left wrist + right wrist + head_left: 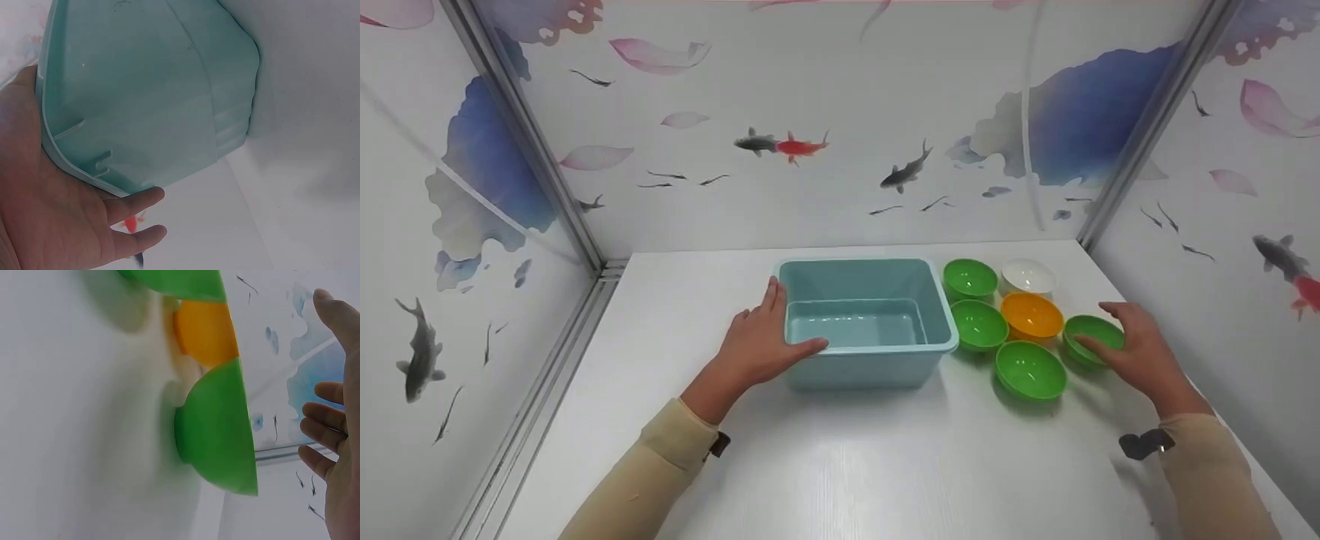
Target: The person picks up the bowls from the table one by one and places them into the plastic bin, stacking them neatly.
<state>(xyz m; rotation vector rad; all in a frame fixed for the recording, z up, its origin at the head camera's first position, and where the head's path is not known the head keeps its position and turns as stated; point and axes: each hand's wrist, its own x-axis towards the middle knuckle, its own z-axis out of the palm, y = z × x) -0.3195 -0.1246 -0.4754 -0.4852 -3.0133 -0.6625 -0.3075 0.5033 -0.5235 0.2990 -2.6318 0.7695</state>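
A pale blue-green rectangular basin [862, 371] stands upright on the white table. My left hand [757, 341] rests at its near left corner, thumb stretched over the front rim and fingers extended along the left side. Two straight fingers [138, 205] show past the basin's rim in the left wrist view; others are hidden behind the wall. My right hand [1144, 356] hovers by the rightmost green bowl [1084, 327], thumb and fingers spread and nothing held. From the right wrist, that bowl [216, 430] appears with a gap between it and the fingers.
Right of the basin, several more bowls sit close together: green ones [1031, 371] at the front and along the basin's side, an orange bowl [1031, 315] in the middle and a white bowl [1027, 276] behind. Patterned panels [825, 195] enclose the table [840, 465] at the back and sides.
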